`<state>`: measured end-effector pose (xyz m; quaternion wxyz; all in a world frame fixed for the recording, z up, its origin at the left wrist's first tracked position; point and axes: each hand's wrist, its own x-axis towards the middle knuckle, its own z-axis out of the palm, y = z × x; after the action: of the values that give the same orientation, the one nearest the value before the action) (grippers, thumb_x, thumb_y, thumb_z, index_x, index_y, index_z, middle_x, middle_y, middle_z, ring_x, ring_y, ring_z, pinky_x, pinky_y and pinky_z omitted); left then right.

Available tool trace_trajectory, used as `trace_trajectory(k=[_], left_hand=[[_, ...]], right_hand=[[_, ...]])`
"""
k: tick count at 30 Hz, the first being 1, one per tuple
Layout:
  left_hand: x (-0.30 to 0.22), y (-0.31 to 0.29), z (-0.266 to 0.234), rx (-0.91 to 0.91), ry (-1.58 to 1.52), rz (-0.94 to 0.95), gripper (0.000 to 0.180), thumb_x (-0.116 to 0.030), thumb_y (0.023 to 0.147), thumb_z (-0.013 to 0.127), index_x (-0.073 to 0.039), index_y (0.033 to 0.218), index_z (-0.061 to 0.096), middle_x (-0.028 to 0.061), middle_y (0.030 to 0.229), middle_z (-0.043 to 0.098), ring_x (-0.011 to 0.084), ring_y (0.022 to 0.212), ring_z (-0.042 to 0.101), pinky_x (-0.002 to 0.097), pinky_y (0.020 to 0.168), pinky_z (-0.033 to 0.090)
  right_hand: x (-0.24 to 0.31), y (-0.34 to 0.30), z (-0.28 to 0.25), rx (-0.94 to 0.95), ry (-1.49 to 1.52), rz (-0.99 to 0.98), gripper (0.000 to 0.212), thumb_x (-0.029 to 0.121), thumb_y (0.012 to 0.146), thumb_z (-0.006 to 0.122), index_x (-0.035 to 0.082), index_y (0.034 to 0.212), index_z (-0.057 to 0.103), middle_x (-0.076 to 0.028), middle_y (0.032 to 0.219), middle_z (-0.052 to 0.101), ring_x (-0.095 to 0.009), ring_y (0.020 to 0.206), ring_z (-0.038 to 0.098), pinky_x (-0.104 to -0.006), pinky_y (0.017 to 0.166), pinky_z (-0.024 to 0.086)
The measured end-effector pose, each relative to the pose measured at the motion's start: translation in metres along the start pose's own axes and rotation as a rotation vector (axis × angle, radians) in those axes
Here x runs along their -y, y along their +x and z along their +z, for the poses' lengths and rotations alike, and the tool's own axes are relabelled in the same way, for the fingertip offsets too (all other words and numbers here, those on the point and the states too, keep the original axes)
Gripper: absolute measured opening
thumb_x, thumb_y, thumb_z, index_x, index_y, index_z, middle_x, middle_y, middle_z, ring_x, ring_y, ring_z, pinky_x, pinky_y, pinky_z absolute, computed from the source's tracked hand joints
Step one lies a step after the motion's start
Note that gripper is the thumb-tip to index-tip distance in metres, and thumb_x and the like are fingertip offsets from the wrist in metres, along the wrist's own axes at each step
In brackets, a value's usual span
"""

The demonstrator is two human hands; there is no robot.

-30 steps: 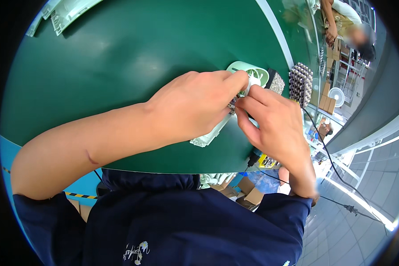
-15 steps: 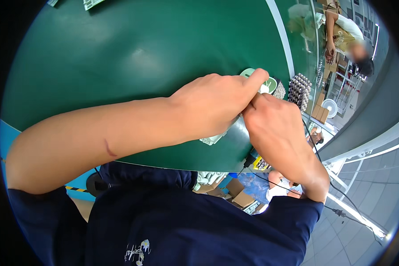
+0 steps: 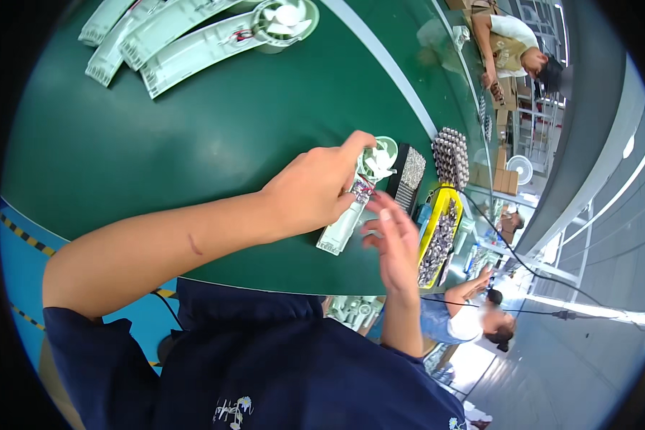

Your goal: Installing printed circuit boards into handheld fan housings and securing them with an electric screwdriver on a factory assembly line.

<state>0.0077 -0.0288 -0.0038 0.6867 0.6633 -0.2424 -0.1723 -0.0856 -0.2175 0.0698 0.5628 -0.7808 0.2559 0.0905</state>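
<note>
My left hand [image 3: 312, 188] is closed around a pale green handheld fan housing [image 3: 339, 231], which lies on the green table [image 3: 215, 129]. Its fan blades [image 3: 378, 159] sit in the round end, beyond my left fingertips. Red wires and a small circuit board [image 3: 362, 190] show in the housing just below the round end. Close beside these wires is my right hand [image 3: 395, 247], its fingers spread and slightly blurred. I see nothing held in it. My left palm and fingers hide part of the housing.
Several similar fan housings [image 3: 193, 61] lie at the far left. On the right stand a black tray of small metal pieces [image 3: 411, 170], a block of upright metal cylinders [image 3: 451, 154] and a yellow bin of metal parts [image 3: 439, 240]. A cable [image 3: 491, 236] hangs beyond; other people sit nearby.
My hands were together over the round end; the right has drawn back toward me and its fingers have spread. The left keeps its hold. The view has shifted, showing more housings and the bin.
</note>
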Motion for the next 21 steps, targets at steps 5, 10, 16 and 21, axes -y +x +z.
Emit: trace_trajectory(k=[5, 10, 16, 21], left_hand=[[-0.004, -0.005, -0.004, -0.044, -0.143, -0.012, 0.064, 0.006, 0.085, 0.075, -0.005, 0.139, 0.043, 0.0076, 0.083, 0.059, 0.0177, 0.075, 0.066, 0.0337, 0.073, 0.060], [-0.007, -0.009, -0.001, -0.066, -0.083, 0.003, 0.058, 0.003, 0.084, 0.075, -0.004, 0.135, 0.046, 0.0105, 0.081, 0.061, 0.0238, 0.072, 0.066, 0.0370, 0.069, 0.058], [-0.012, -0.012, -0.002, -0.129, -0.190, 0.133, 0.063, 0.002, 0.092, 0.070, -0.001, 0.145, 0.037, 0.0124, 0.095, 0.063, 0.0216, 0.083, 0.069, 0.0349, 0.080, 0.060], [-0.008, -0.008, -0.007, -0.134, -0.184, 0.007, 0.058, -0.003, 0.094, 0.069, 0.001, 0.143, 0.038, 0.0104, 0.098, 0.065, 0.0177, 0.081, 0.068, 0.0318, 0.076, 0.056]], right_hand=[[-0.017, -0.001, 0.021, 0.220, 0.489, 0.110, 0.043, 0.020, 0.105, 0.061, -0.004, 0.141, 0.054, -0.011, 0.124, 0.069, -0.018, 0.107, 0.069, -0.0346, 0.093, 0.056], [-0.019, -0.003, 0.032, 0.141, 0.538, 0.144, 0.033, 0.011, 0.105, 0.058, -0.004, 0.135, 0.057, -0.011, 0.115, 0.071, -0.018, 0.102, 0.072, -0.0339, 0.089, 0.059], [-0.005, 0.026, 0.043, -0.019, 0.465, -0.066, 0.023, 0.005, 0.101, 0.061, -0.003, 0.122, 0.063, -0.009, 0.104, 0.072, -0.017, 0.084, 0.073, -0.0339, 0.063, 0.064], [0.053, 0.134, -0.011, 0.025, 0.439, -0.231, 0.027, 0.010, 0.098, 0.064, -0.004, 0.120, 0.061, -0.010, 0.091, 0.068, -0.019, 0.076, 0.071, -0.0318, 0.057, 0.061]])
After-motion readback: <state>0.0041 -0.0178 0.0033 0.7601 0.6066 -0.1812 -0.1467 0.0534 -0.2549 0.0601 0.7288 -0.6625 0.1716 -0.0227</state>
